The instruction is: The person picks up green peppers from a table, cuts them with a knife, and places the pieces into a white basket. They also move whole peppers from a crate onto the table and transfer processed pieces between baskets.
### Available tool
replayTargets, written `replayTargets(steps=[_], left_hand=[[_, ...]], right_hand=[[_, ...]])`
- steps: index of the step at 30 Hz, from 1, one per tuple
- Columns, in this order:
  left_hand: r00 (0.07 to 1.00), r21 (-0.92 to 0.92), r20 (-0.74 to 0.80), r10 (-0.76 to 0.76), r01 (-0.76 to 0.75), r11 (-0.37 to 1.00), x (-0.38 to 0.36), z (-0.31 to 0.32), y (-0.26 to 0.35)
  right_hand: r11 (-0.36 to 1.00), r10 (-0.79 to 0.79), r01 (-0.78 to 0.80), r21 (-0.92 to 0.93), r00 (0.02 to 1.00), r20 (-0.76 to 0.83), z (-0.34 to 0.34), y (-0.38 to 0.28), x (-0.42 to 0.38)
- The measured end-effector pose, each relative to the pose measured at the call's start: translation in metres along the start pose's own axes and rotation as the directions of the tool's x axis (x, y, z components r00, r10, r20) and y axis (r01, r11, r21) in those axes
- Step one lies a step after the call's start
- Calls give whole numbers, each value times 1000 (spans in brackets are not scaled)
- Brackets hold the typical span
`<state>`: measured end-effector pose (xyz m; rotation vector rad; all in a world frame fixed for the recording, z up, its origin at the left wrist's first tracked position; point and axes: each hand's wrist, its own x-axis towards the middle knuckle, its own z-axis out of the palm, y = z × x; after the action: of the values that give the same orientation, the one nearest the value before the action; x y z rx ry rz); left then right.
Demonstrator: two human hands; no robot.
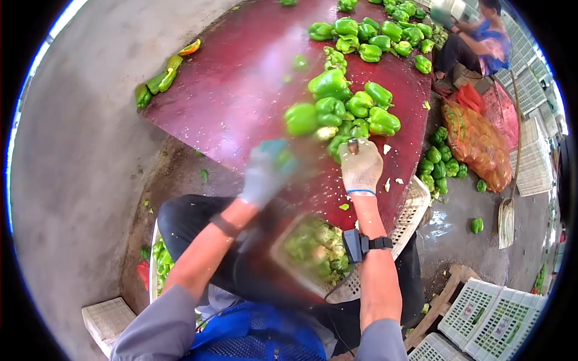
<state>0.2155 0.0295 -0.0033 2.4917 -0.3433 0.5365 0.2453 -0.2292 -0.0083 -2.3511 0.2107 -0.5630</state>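
Observation:
My left hand [265, 174], in a pale glove with teal fingers, is smeared by motion over the near edge of the red table [205, 102]. A blurred green bell pepper [283, 160] shows at its fingers. My right hand [361, 166], in a whitish glove, is closed at the near end of the pepper pile. A small dark-tipped tool [353, 145] pokes out of its fist; the rest is hidden. Just beyond are whole green bell peppers [330, 112] and a pale pepper core [327, 133]. Below my hands, a white crate [415, 207] holds cores and scraps [316, 249].
More peppers [391, 33] cover the far table. Pepper pieces [162, 79] lie along the left edge. A crate of green peppers [161, 262] is by my left leg. On the right are an orange net sack [475, 144], stacked crates [490, 316] and a seated person [478, 45].

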Motion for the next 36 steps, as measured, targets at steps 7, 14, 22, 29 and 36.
replayTargets(steps=[7, 14, 22, 29, 36], left_hand=[[927, 20, -307, -214, 231, 973, -17, -196, 4], [895, 470, -173, -411, 442, 764, -214, -273, -105], [840, 277, -310, -445, 527, 803, -264, -283, -69], [951, -407, 86, -297, 305, 861, -140, -207, 69], [779, -772, 627, 28, 616, 159, -114, -62, 136]], right_hand=[[974, 187, -181, 137, 982, -38, -15, 7, -7], [995, -77, 74, -60, 995, -56, 12, -9, -9], [980, 56, -53, 191, 998, -9, -23, -4, -24], [-334, 232, -593, 732, 701, 674, -85, -18, -105], [-163, 452, -475, 865, 743, 494, -91, -54, -188]])
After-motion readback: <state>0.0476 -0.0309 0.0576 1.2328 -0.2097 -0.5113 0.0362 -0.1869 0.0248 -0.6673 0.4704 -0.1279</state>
